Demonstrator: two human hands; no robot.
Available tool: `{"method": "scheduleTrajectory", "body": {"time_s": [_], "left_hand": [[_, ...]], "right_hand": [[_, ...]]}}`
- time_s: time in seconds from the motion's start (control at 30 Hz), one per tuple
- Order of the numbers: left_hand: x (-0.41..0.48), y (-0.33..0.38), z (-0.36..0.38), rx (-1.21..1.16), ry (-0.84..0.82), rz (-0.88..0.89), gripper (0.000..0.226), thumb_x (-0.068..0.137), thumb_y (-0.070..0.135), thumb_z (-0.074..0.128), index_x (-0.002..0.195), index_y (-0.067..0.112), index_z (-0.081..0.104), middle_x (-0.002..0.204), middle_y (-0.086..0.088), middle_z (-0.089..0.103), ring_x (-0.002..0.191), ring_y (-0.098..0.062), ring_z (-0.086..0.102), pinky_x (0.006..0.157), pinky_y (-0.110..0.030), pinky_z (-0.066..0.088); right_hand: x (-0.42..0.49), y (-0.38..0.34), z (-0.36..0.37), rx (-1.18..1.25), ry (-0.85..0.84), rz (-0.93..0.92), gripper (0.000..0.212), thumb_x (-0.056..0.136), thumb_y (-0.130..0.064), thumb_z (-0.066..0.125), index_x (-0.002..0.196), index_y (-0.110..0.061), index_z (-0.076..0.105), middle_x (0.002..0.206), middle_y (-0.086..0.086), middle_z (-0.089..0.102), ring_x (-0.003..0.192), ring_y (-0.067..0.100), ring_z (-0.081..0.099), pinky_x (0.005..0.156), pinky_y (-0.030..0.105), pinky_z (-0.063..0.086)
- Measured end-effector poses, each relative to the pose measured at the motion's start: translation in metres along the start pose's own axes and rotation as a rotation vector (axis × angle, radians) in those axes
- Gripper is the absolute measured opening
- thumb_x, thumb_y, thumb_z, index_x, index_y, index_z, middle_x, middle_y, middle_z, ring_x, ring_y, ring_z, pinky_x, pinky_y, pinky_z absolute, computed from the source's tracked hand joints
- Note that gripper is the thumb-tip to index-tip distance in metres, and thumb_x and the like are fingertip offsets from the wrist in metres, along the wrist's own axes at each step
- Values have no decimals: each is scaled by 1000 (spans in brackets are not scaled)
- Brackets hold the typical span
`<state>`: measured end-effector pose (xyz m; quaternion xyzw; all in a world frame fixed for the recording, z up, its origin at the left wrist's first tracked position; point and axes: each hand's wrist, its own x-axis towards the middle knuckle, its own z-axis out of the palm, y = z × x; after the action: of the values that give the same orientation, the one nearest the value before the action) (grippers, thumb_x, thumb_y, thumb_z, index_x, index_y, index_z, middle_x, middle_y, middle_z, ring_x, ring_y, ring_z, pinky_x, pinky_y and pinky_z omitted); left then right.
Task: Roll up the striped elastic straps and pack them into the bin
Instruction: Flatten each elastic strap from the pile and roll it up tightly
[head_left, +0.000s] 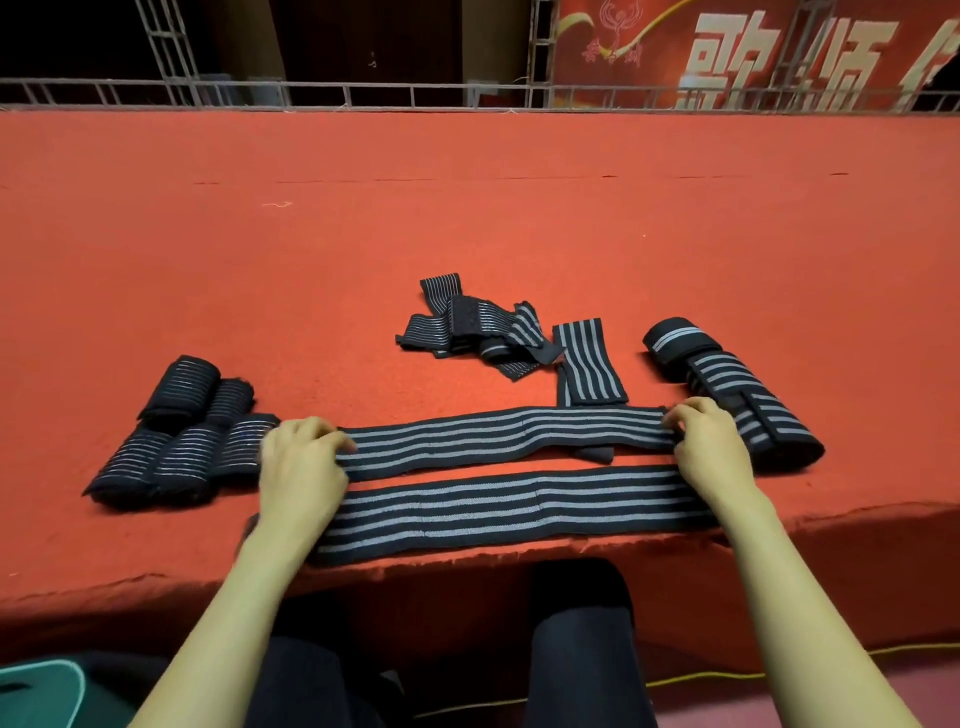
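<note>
Okay, head view: both hands are stretching one striped strap (509, 431) flat on the red table (467, 234).
left hand (304, 467): curling over the strap's left end.
right hand (711, 447): pinching the right end.
rolled straps (176, 441): sitting at the left, not binned yet; that teal corner (36, 691) is maybe the bin.
risk: it's looking like the elastic is going to snap back if an end slips, and the roll would be starting crooked.

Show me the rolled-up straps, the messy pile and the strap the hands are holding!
Rolled-up straps (179, 449): head view, middle of the bundle.
Messy pile (475, 327): head view, its centre.
Held strap (509, 434): head view, middle of its length.
</note>
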<state>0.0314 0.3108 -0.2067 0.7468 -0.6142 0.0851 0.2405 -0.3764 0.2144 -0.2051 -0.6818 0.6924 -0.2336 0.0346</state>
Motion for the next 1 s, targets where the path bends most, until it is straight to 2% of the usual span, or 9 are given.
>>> {"method": "scheduleTrajectory", "body": {"time_s": [0.1, 0.27, 0.43, 0.53, 0.67, 0.73, 0.8, 0.83, 1.0], "left_hand": [[6, 42, 15, -79, -99, 112, 30, 73, -4, 55, 92, 11, 73, 97, -7, 66, 98, -34, 54, 88, -43, 39], [18, 116, 46, -261, -383, 219, 30, 94, 21, 48, 122, 15, 58, 124, -2, 54, 120, -22, 43, 103, -34, 34], [47, 175, 67, -373, -566, 154, 57, 96, 34, 49, 144, 10, 32, 145, -10, 39, 136, -26, 28, 113, -37, 23], [60, 196, 82, -412, -653, 83, 69, 91, 41, 55, 146, 13, 25, 145, -12, 36, 135, -29, 29, 112, -40, 23], [57, 202, 94, -482, -541, 96, 62, 87, 32, 63, 141, 16, 35, 129, -4, 36, 124, -23, 29, 109, -33, 23], [50, 201, 97, -530, -461, 166, 53, 89, 24, 61, 138, 18, 39, 118, 2, 34, 116, -16, 28, 108, -30, 24], [43, 198, 98, -581, -417, 229, 47, 91, 18, 57, 136, 20, 42, 111, 6, 32, 110, -10, 26, 106, -24, 22], [40, 196, 99, -611, -407, 242, 45, 92, 17, 56, 135, 20, 42, 111, 8, 32, 110, -7, 25, 105, -20, 20], [33, 192, 101, -682, -346, 277, 45, 92, 18, 57, 135, 20, 44, 114, 11, 37, 114, -3, 24, 106, -20, 21]], "right_hand": [[-3, -12, 5, -45, -52, -33, 36, 79, 7, 47, 106, -7, 68, 120, 9, 57, 116, 32, 47, 96, 41, 42], [0, -30, 13, -79, -101, -77, 31, 84, -5, 50, 106, -11, 71, 121, 8, 59, 117, 32, 47, 98, 37, 38], [27, -41, 20, 69, -129, -74, 26, 92, -16, 53, 114, -9, 63, 121, 12, 58, 118, 32, 47, 99, 36, 37], [53, -46, 22, 87, -226, 37, 41, 92, -30, 58, 125, -7, 51, 127, 15, 55, 119, 34, 49, 97, 40, 41], [87, -54, 23, 31, -374, 213, 73, 82, -47, 69, 131, -1, 41, 135, 18, 47, 126, 35, 43, 100, 40, 39], [99, -56, 22, 61, -428, 262, 56, 78, -44, 75, 108, -1, 54, 115, 16, 57, 109, 29, 54, 88, 34, 44], [107, -60, 21, 192, -478, 318, 35, 77, -32, 79, 76, -8, 53, 89, 8, 59, 82, 21, 56, 69, 29, 43], [109, -61, 19, 243, -492, 339, 35, 76, -28, 80, 75, -8, 52, 88, 7, 58, 80, 20, 55, 69, 29, 42], [120, -59, 27, 533, -375, 396, 51, 73, -12, 81, 117, -1, 58, 115, 6, 62, 104, 24, 59, 91, 33, 47]]}}
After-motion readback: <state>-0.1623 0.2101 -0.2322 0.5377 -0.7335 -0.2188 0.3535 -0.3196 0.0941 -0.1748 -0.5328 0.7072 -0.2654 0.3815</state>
